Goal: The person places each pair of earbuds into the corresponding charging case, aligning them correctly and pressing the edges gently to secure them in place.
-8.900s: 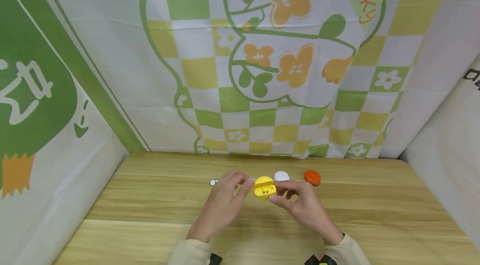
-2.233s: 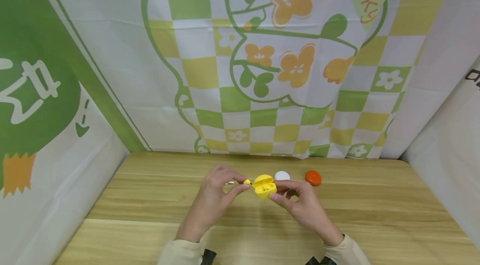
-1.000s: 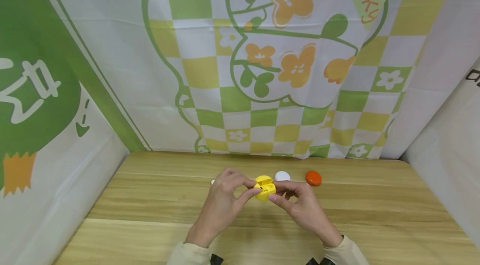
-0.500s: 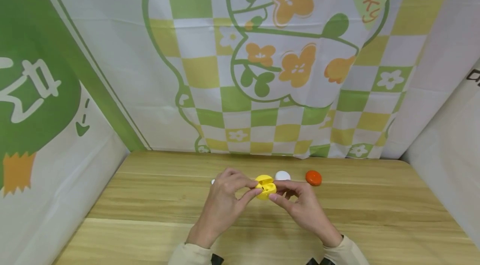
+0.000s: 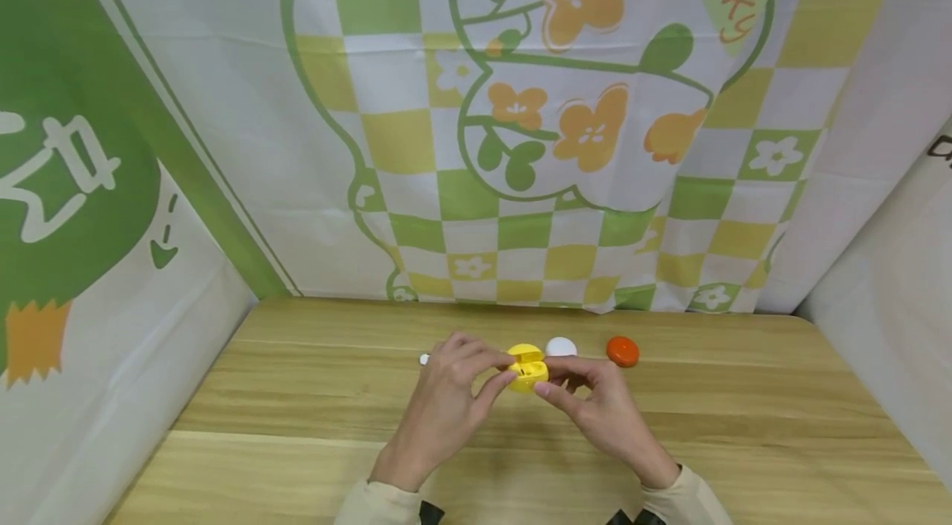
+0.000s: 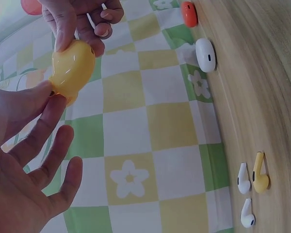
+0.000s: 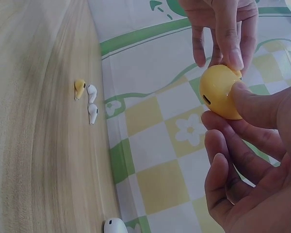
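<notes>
My right hand (image 5: 602,403) grips the right side of a round yellow earbud case (image 5: 530,385), held up over the table with its lid (image 5: 525,352) raised. The thumb is at the front and the fingers lie behind. At the case's left side, my left hand (image 5: 445,397) pinches a yellow earbud (image 5: 515,366) between thumb and index finger, right at the slots. The fingertips hide most of that earbud. In the left wrist view, another yellow earbud (image 6: 260,175) lies on the table beside two white earbuds (image 6: 243,179).
Behind the hands on the wooden table (image 5: 297,393) sit a white earbud case (image 5: 561,346) and a red-orange case (image 5: 622,351). A patterned cloth (image 5: 476,136) hangs along the table's back edge.
About two seconds ago my left hand held the yellow earbud left of the case; it has since moved right, to the slots. The right hand keeps its hold, and the last half second shows little motion.
</notes>
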The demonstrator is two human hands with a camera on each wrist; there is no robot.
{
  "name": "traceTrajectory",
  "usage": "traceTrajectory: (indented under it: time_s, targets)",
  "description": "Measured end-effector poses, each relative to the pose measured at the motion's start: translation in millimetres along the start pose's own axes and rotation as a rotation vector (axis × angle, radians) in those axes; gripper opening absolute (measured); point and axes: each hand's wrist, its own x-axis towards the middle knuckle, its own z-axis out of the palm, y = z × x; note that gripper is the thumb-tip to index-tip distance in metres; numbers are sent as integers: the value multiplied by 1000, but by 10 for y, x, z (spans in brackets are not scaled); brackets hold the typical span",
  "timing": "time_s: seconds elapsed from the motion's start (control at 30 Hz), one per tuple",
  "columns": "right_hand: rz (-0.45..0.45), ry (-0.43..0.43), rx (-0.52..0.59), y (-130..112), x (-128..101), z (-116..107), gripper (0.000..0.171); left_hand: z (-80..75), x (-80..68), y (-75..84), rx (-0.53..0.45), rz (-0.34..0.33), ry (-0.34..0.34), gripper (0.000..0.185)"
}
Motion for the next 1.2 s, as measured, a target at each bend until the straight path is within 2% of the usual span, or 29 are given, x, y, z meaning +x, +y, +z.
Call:
traceTrajectory:
  time_s: [0.33, 0.57, 0.73, 0.87, 1.03, 1.2]
  targets:
    - [17, 1, 9, 2, -4, -4, 20, 0, 8, -2, 21, -19, -80, 9]
    - [23, 4, 6, -7, 1, -5, 20, -70, -2, -46, -50, -59, -91, 13]
    - [37, 25, 6, -21, 4, -1, 20, -182, -21, -156, -106, -154, -77, 14]
    - [43, 37, 25, -39, -2, -4, 21, -249, -53, -311, -63, -261, -89, 15]
    - [59, 41, 39, -49, -6, -12, 22, -264, -115, -492, 31, -368, -172, 16]
    - [72, 35, 46, -50, 0, -21, 23, -212, -172, -605, 63, -454, -286, 16]
